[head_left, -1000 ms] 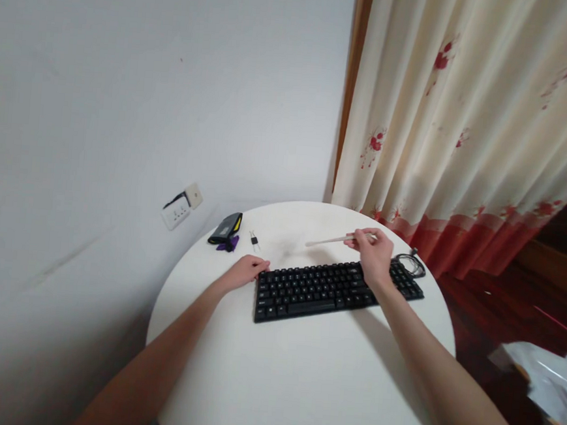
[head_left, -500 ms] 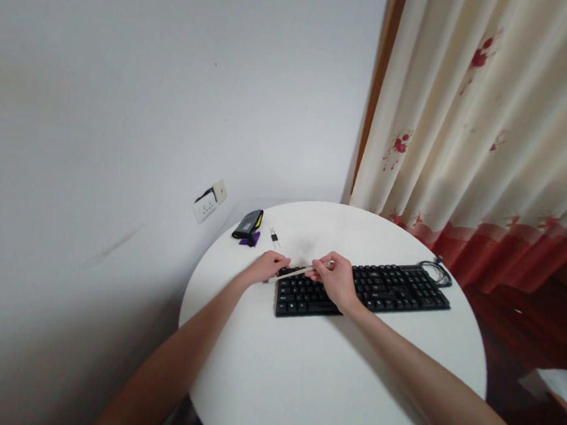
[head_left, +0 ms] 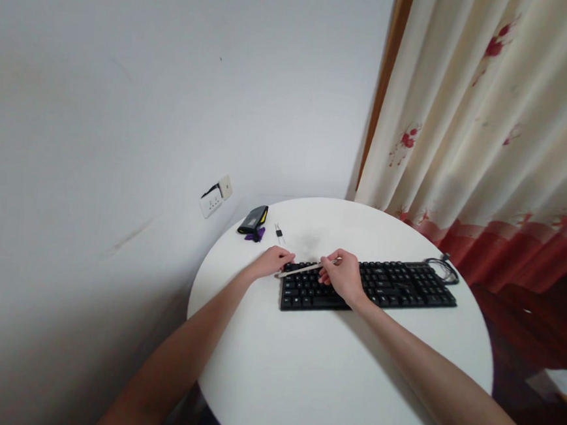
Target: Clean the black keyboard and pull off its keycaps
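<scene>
A black keyboard (head_left: 395, 287) lies on the white round table (head_left: 330, 373). My left hand (head_left: 272, 261) is at its upper left corner, fingers curled on the edge there. Over the left half of the keys, my right hand (head_left: 346, 275) pinches a slim pale stick (head_left: 303, 270) like a thin brush. The stick slants down to the left, its far tip by the keyboard's left edge, close below my left hand. Whether that tip has bristles is too small to tell.
A dark folded pouch (head_left: 252, 220) with yellow inside rests at the table's far left, beside a purple item (head_left: 256, 234). Near it lies a small black piece with thin prongs (head_left: 278, 233). The keyboard's coiled cable (head_left: 443, 269) sits at right. Wall and curtain (head_left: 448, 121) border the table.
The view has shifted slightly, so the table sits a little further right and up. My right hand and the stick have slid slightly right along the keyboard. My left hand stays at the corner.
</scene>
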`<state>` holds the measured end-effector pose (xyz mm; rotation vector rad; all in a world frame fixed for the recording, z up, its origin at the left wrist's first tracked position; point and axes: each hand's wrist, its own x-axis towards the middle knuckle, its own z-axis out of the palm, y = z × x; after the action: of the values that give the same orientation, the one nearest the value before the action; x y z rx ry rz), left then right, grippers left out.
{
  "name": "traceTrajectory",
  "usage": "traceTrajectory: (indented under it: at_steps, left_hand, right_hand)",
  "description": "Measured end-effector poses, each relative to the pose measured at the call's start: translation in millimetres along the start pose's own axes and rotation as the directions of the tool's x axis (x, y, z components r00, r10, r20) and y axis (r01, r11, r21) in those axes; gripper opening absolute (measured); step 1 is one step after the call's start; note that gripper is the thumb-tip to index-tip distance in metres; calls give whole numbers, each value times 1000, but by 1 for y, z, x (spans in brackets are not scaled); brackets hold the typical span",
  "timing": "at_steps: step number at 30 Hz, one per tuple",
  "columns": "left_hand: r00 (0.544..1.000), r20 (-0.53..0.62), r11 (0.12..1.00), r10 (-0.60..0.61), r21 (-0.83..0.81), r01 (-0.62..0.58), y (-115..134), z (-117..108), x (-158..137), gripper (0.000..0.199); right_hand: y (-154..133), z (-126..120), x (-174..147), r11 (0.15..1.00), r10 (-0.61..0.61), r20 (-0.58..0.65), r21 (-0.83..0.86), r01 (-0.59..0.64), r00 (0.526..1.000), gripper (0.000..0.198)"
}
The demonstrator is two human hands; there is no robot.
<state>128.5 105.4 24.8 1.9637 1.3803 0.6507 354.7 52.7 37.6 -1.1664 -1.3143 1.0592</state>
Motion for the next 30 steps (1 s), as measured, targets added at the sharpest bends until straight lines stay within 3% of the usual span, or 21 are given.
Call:
traceTrajectory:
  at_steps: [17,24,30]
  left_hand:
    - [1000,13,1000,7,-1,-7,0,0,-1,51]
    - [1000,0,1000,2,6,-2,4,-1,-2,50]
    - [1000,10,1000,-19,-17,19,5,-1,-2,49]
  right_hand:
    - [1,-24,4,996,72,20,-52,-71,997,20]
    - [2,-36,8,986,93,20,-144,-89,995,22]
    - [1,-46,11,935,67,58,-352,-43,996,19]
